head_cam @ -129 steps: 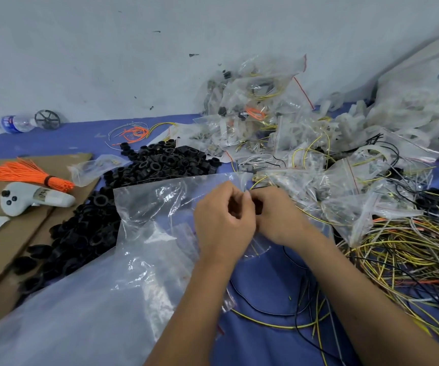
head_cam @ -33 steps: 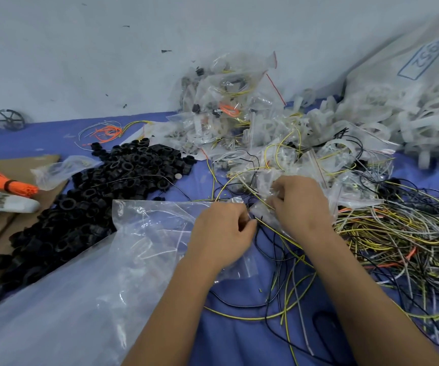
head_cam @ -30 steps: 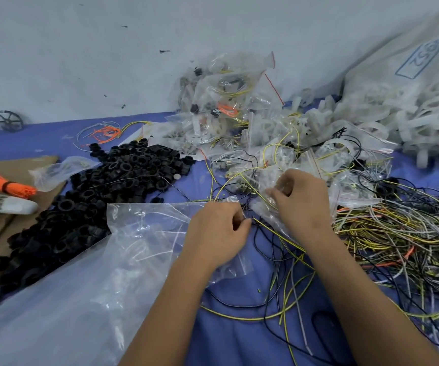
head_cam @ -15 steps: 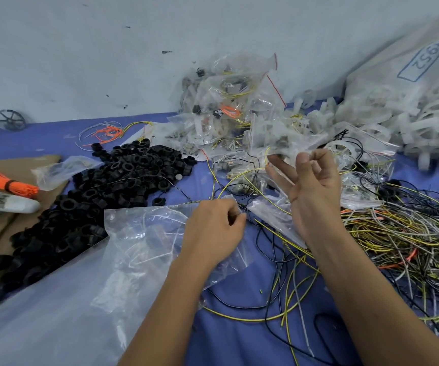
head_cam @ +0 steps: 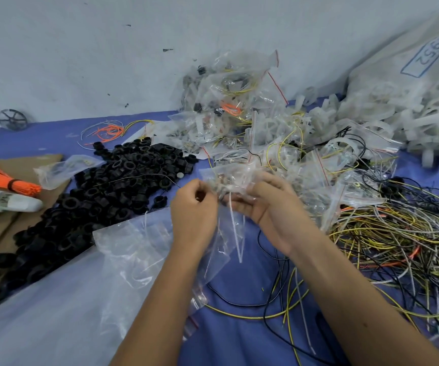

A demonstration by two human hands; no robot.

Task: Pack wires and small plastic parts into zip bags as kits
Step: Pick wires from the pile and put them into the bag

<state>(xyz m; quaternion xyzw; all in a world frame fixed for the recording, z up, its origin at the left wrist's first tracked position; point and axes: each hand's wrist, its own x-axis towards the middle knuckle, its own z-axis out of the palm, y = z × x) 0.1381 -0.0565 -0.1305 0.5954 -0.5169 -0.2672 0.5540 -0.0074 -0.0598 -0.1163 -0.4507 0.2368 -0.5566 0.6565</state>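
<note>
Fingers (head_cam: 199, 192) of the left hand (head_cam: 194, 215) curl and pinch the mouth of a small zip bag (head_cam: 226, 180), while the right hand (head_cam: 268, 207) cups it from the other side, thumb and fingers closed on the plastic. The bag sits raised above the bench (head_cam: 239, 334) (its contents are too blurred to tell). Black rings (head_cam: 112, 186) lie heaped to the left, wires (head_cam: 397, 233) tangle to the right, and filled bags (head_cam: 234, 101) pile up behind.
</note>
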